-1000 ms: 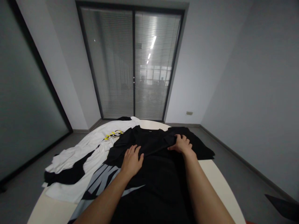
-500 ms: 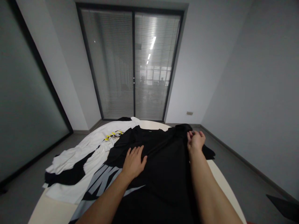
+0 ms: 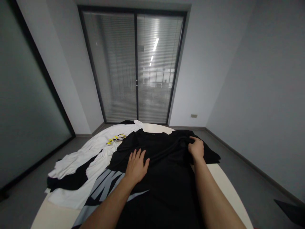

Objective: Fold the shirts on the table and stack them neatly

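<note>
A black T-shirt (image 3: pixel 164 178) with large grey lettering at its lower left lies spread over a pale round table (image 3: pixel 224 184), its neckline at the far side. My left hand (image 3: pixel 137 165) rests flat on the shirt's chest, fingers spread. At the shirt's right shoulder, my right hand (image 3: pixel 196 148) has its fingers bent around the black cloth by the sleeve. The thumb and some fingertips of that hand are partly hidden. The right sleeve (image 3: pixel 209 154) fans out past my right hand towards the table's edge.
White and black garments (image 3: pixel 100 152) with a yellow-striped patch lie in a pile on the table's left side. Beyond the table stand glass doors (image 3: pixel 135 70) with blinds. A dark object (image 3: pixel 290 211) shows at the lower right.
My right hand has turned over, from palm side up to knuckles up, and moved slightly left and down. The bunched right sleeve now lies flatter and wider. My left hand has barely moved.
</note>
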`<action>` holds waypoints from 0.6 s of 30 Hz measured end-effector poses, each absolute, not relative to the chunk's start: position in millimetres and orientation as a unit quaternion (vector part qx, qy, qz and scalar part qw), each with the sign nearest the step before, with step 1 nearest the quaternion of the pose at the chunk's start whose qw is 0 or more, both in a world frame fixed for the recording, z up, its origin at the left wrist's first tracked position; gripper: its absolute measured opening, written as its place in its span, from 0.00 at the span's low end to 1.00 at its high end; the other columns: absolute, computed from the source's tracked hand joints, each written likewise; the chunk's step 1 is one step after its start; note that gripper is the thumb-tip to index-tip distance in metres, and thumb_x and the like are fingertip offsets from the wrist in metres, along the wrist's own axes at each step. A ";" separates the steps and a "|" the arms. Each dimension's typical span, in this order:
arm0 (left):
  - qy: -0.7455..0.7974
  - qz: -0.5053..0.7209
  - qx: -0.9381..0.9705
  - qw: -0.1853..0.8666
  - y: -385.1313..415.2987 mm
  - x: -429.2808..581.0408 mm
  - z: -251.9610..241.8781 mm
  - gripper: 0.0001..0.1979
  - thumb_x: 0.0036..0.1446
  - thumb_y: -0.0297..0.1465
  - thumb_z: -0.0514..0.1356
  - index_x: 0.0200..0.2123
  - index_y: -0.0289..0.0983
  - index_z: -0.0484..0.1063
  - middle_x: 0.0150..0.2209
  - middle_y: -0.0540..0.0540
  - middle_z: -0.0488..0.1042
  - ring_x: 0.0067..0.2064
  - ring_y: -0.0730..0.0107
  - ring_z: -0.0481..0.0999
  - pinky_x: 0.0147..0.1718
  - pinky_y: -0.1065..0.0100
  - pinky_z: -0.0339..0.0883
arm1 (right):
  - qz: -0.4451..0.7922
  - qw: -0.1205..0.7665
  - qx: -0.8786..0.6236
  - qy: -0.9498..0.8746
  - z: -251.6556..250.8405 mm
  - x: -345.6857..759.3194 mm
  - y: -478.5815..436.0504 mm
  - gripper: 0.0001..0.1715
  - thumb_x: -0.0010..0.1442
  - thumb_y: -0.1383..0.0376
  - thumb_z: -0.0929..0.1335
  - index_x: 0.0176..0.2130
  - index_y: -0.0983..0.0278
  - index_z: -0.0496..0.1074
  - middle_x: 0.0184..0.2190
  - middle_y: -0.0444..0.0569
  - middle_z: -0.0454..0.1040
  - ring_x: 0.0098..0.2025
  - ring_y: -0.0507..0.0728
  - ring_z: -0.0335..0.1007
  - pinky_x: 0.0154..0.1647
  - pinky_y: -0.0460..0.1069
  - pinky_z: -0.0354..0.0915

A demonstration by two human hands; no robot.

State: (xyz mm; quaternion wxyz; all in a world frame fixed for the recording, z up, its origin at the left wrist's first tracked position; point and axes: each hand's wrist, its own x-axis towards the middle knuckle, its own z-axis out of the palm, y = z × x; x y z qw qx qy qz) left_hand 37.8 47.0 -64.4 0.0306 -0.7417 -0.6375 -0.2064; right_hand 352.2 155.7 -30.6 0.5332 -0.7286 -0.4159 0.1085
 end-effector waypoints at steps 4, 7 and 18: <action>-0.684 -0.228 -0.690 0.064 49.9 36.6 -60.0 0.25 0.68 0.41 0.49 0.63 0.38 0.67 0.68 0.38 0.60 0.69 0.46 0.57 0.64 0.48 0.53 | 0.090 0.638 -0.712 -0.278 -24.6 371.3 164.3 0.37 0.50 0.71 0.62 0.60 0.73 0.65 0.52 0.61 0.71 0.52 0.64 0.71 0.57 0.60 0.66; -0.716 -0.242 -0.647 0.095 52.8 31.8 -54.6 0.24 0.66 0.41 0.51 0.60 0.37 0.70 0.69 0.36 0.57 0.70 0.42 0.53 0.63 0.46 0.55 | 0.009 0.671 -0.687 -0.278 -10.1 367.5 165.1 0.35 0.50 0.70 0.61 0.58 0.71 0.65 0.55 0.60 0.68 0.54 0.62 0.68 0.60 0.57 0.63; -0.767 -0.176 -0.607 0.108 64.2 -12.1 -54.5 0.25 0.67 0.41 0.49 0.57 0.37 0.74 0.67 0.35 0.61 0.61 0.41 0.65 0.51 0.46 0.68 | 0.074 0.541 -0.599 -0.585 -4.4 259.1 136.4 0.15 0.61 0.59 0.62 0.44 0.62 0.72 0.38 0.51 0.77 0.35 0.58 0.72 0.41 0.51 0.66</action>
